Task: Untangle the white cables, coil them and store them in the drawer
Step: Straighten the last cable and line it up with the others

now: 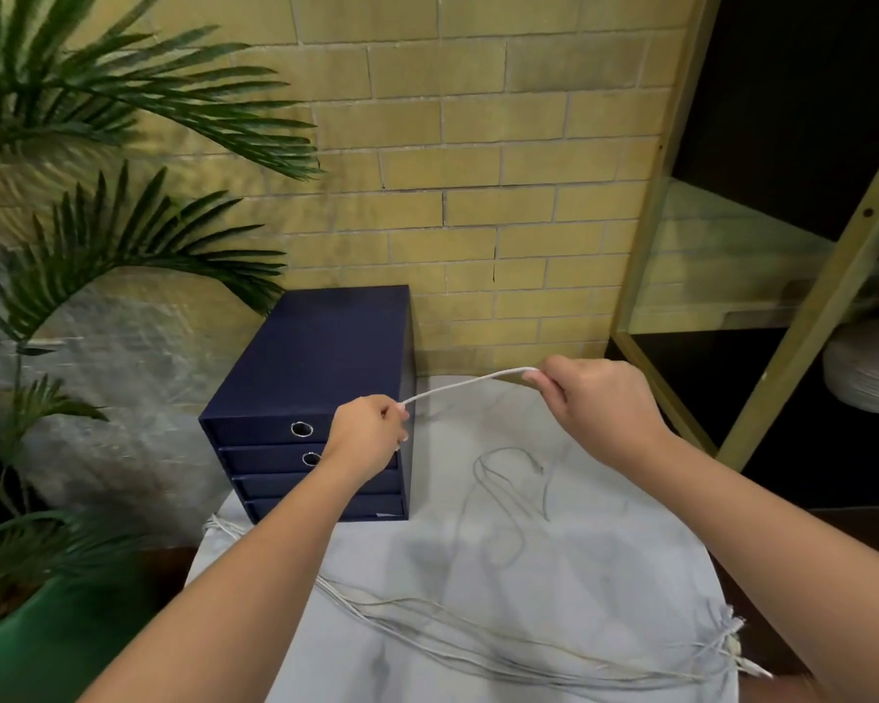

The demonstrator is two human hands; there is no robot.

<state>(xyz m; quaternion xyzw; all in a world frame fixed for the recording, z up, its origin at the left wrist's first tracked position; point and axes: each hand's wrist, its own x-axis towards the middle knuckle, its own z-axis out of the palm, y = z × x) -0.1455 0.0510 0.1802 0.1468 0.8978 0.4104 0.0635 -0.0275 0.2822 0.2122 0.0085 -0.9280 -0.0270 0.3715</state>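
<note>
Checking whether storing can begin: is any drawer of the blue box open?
No, all four drawers of the blue box sit flush and shut.

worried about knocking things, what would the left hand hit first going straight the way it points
Probably the navy drawer unit: the left hand, pinching the white cable, points toward its upper front corner, though depth is unclear.

The drawer unit (315,378) blocks the far-left corner of the surface (630,550); loose cables (478,631) span its near edge. The far-right corner lies open.
</note>
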